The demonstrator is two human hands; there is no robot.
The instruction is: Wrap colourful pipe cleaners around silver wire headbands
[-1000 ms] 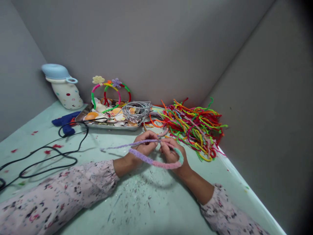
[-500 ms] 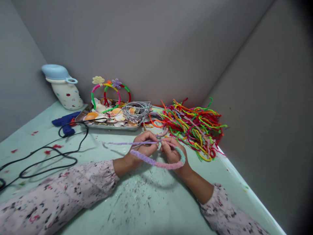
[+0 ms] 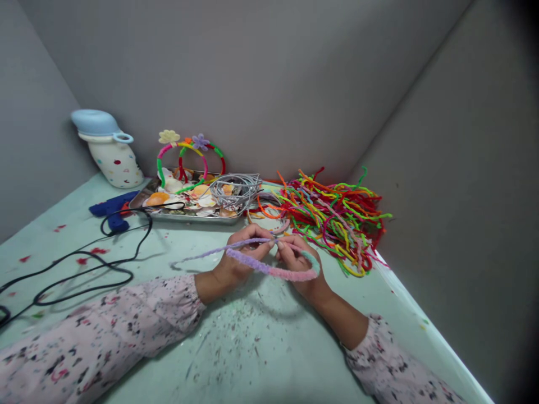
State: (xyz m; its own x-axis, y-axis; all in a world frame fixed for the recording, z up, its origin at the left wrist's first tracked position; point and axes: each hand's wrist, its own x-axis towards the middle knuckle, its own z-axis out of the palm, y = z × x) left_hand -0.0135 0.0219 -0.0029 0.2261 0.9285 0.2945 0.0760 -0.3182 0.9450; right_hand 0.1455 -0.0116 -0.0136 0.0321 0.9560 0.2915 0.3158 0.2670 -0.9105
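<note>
Both hands meet over the pale green table (image 3: 261,348). My left hand (image 3: 238,261) pinches a purple pipe cleaner (image 3: 210,253) whose free end trails left toward the table. My right hand (image 3: 301,266) is closed on a curved hoop (image 3: 273,270) wrapped in purple, pink and mint fuzz, which arcs in front of both hands. The fingertips of the two hands touch where the pipe cleaner meets the hoop.
A heap of coloured pipe cleaners (image 3: 337,216) lies at the back right. A metal tray (image 3: 189,216) holds shells, grey wire hoops (image 3: 236,188) and finished flower headbands (image 3: 185,154). A blue glue gun (image 3: 112,210) with black cord (image 3: 84,269) lies left, near a white jug (image 3: 112,151). Grey walls enclose the table.
The hoop has risen slightly and tilted toward the hands. The pipe cleaner's free end has dropped lower to the left. Both hands stay in place.
</note>
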